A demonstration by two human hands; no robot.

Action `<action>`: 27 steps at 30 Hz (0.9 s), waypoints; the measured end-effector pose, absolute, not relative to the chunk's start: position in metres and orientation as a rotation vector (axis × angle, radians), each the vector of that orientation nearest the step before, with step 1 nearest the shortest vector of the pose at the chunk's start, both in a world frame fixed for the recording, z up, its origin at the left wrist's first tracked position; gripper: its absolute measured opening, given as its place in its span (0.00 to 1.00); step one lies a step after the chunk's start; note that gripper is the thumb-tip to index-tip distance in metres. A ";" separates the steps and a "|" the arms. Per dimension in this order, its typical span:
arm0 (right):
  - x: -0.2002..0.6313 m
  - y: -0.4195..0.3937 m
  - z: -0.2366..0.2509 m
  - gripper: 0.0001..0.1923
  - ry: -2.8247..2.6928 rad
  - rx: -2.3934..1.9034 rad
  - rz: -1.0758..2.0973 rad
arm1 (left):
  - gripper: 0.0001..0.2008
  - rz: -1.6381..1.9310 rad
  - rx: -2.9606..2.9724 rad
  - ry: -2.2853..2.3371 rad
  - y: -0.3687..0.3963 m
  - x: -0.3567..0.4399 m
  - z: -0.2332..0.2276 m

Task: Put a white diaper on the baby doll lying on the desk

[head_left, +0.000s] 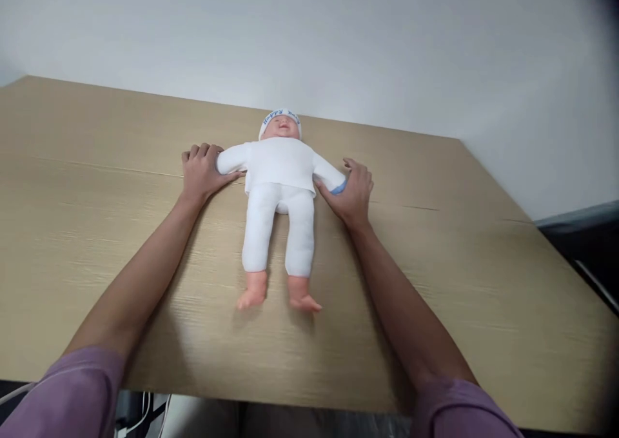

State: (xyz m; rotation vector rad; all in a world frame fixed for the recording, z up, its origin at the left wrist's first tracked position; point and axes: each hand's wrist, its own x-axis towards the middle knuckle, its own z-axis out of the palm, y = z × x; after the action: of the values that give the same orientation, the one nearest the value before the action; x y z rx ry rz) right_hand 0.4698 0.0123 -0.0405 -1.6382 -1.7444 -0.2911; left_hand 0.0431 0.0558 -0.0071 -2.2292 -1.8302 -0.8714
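Note:
A baby doll (280, 167) lies on its back on the table, head toward the wall and feet toward me. It wears a white long-sleeved top, white trousers and a white cap (280, 114) with blue lettering; its feet are bare. My left hand (202, 172) is closed around the end of the doll's arm on the left, the thumb stretched along its underside. On the other side, my right hand (353, 194) grips the opposite forearm near a blue cuff (339, 188). Both of the doll's hands are hidden by mine.
The wood-coloured table (97, 231) reaches back to a pale wall (309, 44). Thin seams or creases cross its surface. White cables (140, 418) hang below the near edge at left, and a dark object (580, 244) stands beyond the right edge.

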 end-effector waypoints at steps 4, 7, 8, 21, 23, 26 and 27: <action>0.462 0.006 -0.041 0.52 -1.698 -1.685 -0.326 | 0.55 -0.972 -2.180 -1.863 0.032 0.047 -0.002; 0.457 -0.004 -0.043 0.57 -1.647 -1.746 -0.337 | 0.57 -1.018 -2.123 -1.924 0.008 0.050 -0.003; 0.455 -0.009 -0.044 0.58 -1.636 -1.764 -0.331 | 0.57 -1.026 -2.104 -1.948 0.000 0.051 -0.004; 0.420 -0.133 -0.038 0.45 -1.557 -1.915 -0.128 | 0.40 -0.939 -2.068 -2.218 -0.121 0.065 -0.007; 0.415 -0.159 -0.034 0.43 -1.552 -1.902 -0.099 | 0.38 -0.912 -2.091 -2.224 -0.141 0.064 -0.006; 0.406 -0.207 -0.028 0.42 -1.563 -1.857 -0.049 | 0.36 -0.855 -2.134 -2.210 -0.178 0.063 -0.005; 0.403 -0.225 -0.026 0.41 -1.573 -1.832 -0.038 | 0.35 -0.832 -2.163 -2.197 -0.194 0.063 -0.005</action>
State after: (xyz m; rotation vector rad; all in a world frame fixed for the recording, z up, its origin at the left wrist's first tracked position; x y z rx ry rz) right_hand 0.4026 -0.2251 -0.0261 -1.8324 -1.5731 -0.0381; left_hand 0.0629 -0.1936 -0.0048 -2.1634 -2.1972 -0.8319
